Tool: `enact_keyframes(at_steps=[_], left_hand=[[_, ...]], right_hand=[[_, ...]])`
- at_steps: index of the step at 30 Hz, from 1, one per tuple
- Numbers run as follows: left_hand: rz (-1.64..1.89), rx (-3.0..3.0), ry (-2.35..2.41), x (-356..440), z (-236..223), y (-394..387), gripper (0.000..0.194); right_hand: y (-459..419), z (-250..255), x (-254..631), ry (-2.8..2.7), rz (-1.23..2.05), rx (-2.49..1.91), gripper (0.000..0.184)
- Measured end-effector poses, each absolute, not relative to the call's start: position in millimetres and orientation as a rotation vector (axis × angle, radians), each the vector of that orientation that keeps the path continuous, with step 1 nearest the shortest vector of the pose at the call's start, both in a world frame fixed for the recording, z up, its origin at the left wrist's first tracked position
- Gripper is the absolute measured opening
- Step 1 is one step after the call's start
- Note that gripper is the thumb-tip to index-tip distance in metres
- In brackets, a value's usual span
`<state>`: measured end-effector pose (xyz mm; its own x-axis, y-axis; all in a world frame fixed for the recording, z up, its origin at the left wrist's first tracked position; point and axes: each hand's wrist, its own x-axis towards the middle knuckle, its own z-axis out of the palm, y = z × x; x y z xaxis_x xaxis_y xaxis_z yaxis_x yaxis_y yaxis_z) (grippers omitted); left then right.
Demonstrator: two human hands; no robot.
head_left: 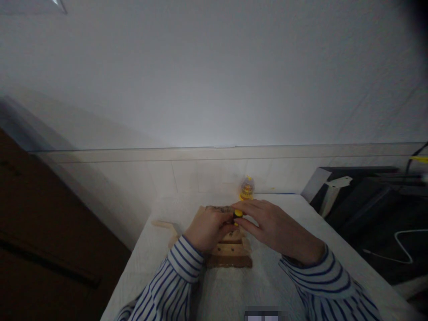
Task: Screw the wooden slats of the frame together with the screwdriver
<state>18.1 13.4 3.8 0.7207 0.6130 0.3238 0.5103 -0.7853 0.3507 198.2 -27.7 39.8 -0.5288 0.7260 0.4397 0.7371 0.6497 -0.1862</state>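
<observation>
The right hand [269,221] pinches the black-yellow piece [238,214] over the wooden block [230,261]; whether the left hand [209,225], just beside, grips anything, I can't tell. A loose fingertip hold could drop it.

White-topped table [133,278] carries brown wooden piece [230,261] mid-table, pale strip [163,224] to its left, yellow-and-clear container [247,189] near far edge.
</observation>
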Motion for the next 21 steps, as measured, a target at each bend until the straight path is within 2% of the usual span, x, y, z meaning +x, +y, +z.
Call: enact_keyframes(at_steps=[3, 10, 21], left_hand=[[0.626, 2.702, 0.913, 18.1, 3.3, 13.6, 0.018], [0.621, 2.697, 0.859, 16.9, 6.0, 12.6, 0.016], [0.616, 2.681, 0.822, 16.0, 8.0, 10.8, 0.016]], right_hand=[[-29.2, 39.1, 198.1, -2.351, -0.043, -1.113, 0.031], [-29.1, 42.8, 196.4, -2.390, 0.064, -1.100, 0.023], [-23.5, 37.4, 198.7, -2.367, 0.106, -1.083, 0.021]])
